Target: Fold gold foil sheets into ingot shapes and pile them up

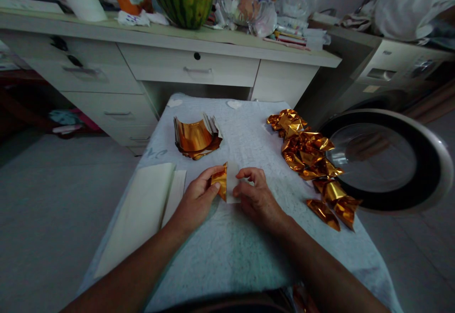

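Note:
My left hand [202, 192] is closed on a small folded piece of gold foil paper [222, 181], thumb on top and fingers behind it. Just right of the foil is a pale paper slip [232, 170]; whether it is joined to the foil I cannot tell. My right hand [256, 192] is beside the slip, thumb and forefinger apart and the other fingers curled. A curved stack of gold foil sheets [195, 135] lies beyond my left hand. Folded gold foil pieces [305, 149] are heaped in a row on the right.
A pale cloth [245, 133] covers the small table. White paper [142, 208] lies at its left. Behind stands a counter with drawers [192, 61], bearing a cut watermelon [181, 0] and plastic bags. A washing machine's open round door [387, 161] is close to the right edge.

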Demonstrator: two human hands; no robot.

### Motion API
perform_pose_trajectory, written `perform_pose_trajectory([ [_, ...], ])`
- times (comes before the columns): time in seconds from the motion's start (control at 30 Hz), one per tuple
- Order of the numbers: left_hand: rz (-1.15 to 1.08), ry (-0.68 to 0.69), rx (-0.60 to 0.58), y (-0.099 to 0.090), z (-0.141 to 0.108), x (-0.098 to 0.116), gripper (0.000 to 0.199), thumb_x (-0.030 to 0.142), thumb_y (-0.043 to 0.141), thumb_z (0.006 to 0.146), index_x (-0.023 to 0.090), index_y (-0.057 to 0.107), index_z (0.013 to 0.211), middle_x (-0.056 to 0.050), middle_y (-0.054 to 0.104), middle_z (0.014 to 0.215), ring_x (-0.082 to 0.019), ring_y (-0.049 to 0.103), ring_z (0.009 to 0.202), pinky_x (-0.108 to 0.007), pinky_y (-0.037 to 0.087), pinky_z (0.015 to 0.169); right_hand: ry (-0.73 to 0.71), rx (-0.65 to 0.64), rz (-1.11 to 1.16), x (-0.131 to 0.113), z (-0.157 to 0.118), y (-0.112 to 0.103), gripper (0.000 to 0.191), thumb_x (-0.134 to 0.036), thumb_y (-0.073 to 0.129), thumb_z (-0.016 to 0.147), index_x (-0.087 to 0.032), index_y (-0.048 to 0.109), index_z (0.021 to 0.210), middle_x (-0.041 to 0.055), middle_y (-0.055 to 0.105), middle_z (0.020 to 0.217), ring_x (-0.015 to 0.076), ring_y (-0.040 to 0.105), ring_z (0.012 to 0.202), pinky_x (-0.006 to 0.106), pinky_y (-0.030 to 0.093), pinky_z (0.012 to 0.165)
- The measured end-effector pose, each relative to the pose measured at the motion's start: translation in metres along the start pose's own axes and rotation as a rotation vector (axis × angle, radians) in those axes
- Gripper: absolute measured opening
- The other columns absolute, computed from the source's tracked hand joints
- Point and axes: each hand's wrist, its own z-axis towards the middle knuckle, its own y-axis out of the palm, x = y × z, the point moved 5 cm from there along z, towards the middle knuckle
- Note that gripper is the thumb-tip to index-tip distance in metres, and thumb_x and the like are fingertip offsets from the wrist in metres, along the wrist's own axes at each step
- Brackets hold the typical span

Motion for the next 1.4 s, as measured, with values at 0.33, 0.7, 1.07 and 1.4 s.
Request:
perform_pose_trajectory([
  [0.33, 0.752, 0.332, -0.051, 0.006, 0.001, 0.004, 0.038, 0.010, 0.048, 0.085, 0.024, 0.064, 0.117, -0.007, 0.062, 0.115, -0.025, 0.056, 0.109, -0.043, 0.044, 0.097, -0.030, -0.267, -0.054, -0.002, -0.001, 0.012, 0.015, -0.014, 0.062, 0.088, -0.025, 0.071, 0.092, 0.0049, 0.063, 0.104, 0.0224, 0.048, 0.106, 0.041, 0.036, 0.094],
  [0.7, 0.890, 0.285, -0.121, -0.002, 0.001, -0.002, 0.039, 0.013, 0.055, 0.080, 0.023, 0.064, 0.117, -0.008, 0.061, 0.104, -0.028, 0.056, 0.100, -0.044, 0.044, 0.091, 0.139, -0.295, -0.045, 0.004, 0.001, 0.018, 0.008, -0.018, 0.067, 0.086, -0.022, 0.072, 0.090, 0.0047, 0.063, 0.100, 0.0223, 0.049, 0.102, 0.039, 0.034, 0.091],
  [1.07, 0.899, 0.293, -0.184, -0.003, -0.001, -0.001, 0.045, 0.016, 0.056, 0.079, 0.024, 0.061, 0.123, -0.008, 0.060, 0.107, -0.028, 0.054, 0.098, -0.046, 0.044, 0.090, 0.290, -0.265, -0.072, 0.008, 0.011, 0.025, 0.006, -0.015, 0.072, 0.078, -0.019, 0.068, 0.075, 0.0041, 0.062, 0.095, 0.0203, 0.051, 0.094, 0.038, 0.034, 0.088],
  [1.4, 0.894, 0.338, -0.207, 0.000, -0.004, 0.002, 0.043, 0.008, 0.055, 0.081, 0.023, 0.055, 0.121, -0.007, 0.054, 0.119, -0.026, 0.049, 0.112, -0.043, 0.042, 0.099, 0.353, -0.250, -0.120, 0.006, 0.013, 0.028, 0.005, -0.019, 0.069, 0.080, -0.019, 0.068, 0.076, 0.0038, 0.060, 0.095, 0.0203, 0.047, 0.093, 0.036, 0.031, 0.086],
])
